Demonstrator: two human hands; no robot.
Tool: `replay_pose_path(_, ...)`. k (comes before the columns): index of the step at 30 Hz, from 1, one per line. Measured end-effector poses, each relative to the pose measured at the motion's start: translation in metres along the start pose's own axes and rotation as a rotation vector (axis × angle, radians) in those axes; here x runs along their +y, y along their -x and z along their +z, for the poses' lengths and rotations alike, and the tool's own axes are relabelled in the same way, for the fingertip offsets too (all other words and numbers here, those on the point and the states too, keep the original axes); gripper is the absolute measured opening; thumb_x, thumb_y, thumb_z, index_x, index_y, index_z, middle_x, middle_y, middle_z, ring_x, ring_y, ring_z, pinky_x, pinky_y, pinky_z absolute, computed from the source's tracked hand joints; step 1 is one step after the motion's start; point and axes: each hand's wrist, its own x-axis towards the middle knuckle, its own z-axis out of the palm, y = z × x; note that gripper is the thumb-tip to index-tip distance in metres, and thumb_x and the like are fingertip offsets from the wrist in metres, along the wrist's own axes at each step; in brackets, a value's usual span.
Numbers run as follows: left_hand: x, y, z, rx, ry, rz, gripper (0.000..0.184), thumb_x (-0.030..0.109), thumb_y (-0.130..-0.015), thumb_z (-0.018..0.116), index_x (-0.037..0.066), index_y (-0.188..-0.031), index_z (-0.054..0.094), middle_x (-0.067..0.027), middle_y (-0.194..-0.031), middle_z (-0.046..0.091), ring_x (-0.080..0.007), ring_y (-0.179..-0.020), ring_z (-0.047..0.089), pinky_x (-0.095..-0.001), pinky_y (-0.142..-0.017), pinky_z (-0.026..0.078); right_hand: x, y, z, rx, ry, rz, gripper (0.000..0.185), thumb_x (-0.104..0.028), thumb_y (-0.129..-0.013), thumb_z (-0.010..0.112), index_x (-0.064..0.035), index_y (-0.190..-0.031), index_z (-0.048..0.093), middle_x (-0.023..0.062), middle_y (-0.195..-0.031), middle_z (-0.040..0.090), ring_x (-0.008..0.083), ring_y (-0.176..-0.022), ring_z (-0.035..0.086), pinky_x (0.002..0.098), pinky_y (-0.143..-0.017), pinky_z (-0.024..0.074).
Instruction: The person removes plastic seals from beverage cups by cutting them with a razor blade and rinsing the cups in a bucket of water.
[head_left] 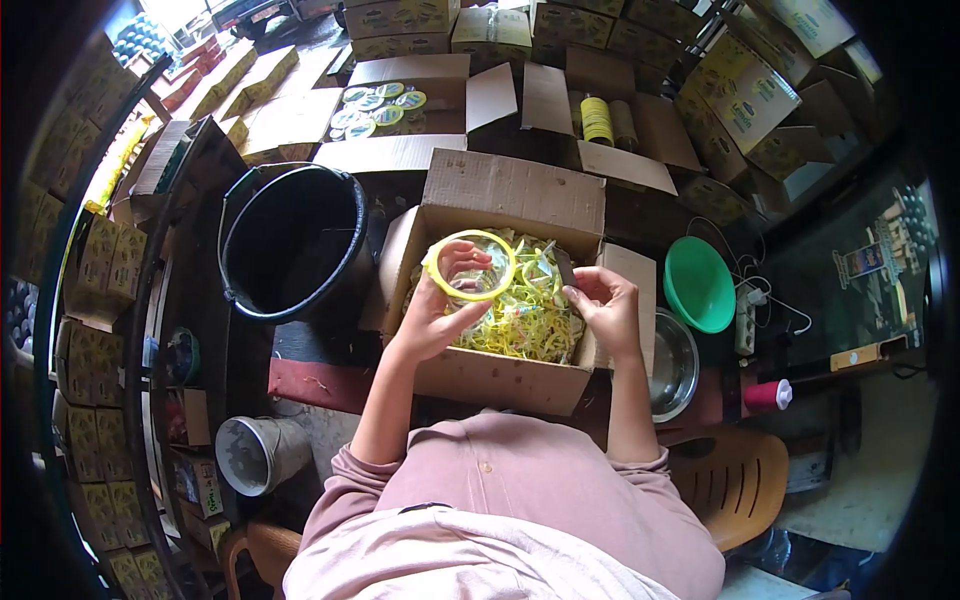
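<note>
The person's left hand is curled around a clear cup with a yellow rim, held above an open carton full of yellow shreds. Over the carton's other side, the right hand pinches a thin dark strip. From here I see a green bowl to the right.
</note>
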Motion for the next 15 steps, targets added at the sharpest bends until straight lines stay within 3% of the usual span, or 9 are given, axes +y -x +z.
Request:
replay_pose_path(4,0.009,0.000,0.008,0.108,-0.139,0.074,0.066,0.004,-0.066,0.072,0.007,-0.118,0.031,-0.0098,-0.110,0.047,-0.0196,-0.106,0.048,-0.0315,-0.085,0.043,-0.020,0.011,0.018,0.070,-0.220,-0.120,0.010,0.001,-0.073,0.066,-0.0005,-0.083,0.063,0.0056,-0.077,0.064,0.0091,-0.070,0.060,0.0216,-0.063,0.0476)
replay_pose_path(9,0.020,-0.003,0.008,0.058,-0.330,0.222,0.066,0.003,-0.060,0.073,0.006,-0.108,0.028,-0.0131,-0.100,0.054,-0.0193,-0.090,0.056,-0.0296,-0.078,0.047,-0.042,0.024,0.034,0.043,-0.364,-0.250,0.013,0.004,-0.073,0.065,-0.0003,-0.084,0.061,0.0057,-0.079,0.060,0.0090,-0.071,0.057,0.0215,-0.063,0.0465)
replay_pose_path(12,0.015,0.004,0.007,0.023,-0.194,-0.019,0.070,0.003,-0.058,0.074,0.006,-0.109,0.025,-0.0132,-0.099,0.055,-0.0188,-0.086,0.056,-0.0294,-0.076,0.047,-0.043,0.027,0.037,0.046,-0.372,-0.268,0.012,0.005,-0.073,0.065,-0.0003,-0.083,0.061,0.0064,-0.080,0.060,0.0092,-0.072,0.057,0.0210,-0.064,0.0465)
replay_pose_path(15,0.016,0.006,0.016,0.043,-0.197,0.105,0.074,0.003,-0.064,0.068,0.005,-0.119,0.018,-0.0155,-0.110,0.046,-0.0210,-0.100,0.048,-0.0327,-0.086,0.041,-0.042,0.028,0.037,0.080,-0.375,-0.265,0.012,0.006,-0.073,0.064,-0.0002,-0.083,0.061,0.0062,-0.081,0.059,0.0094,-0.072,0.057,0.0212,-0.064,0.0466)
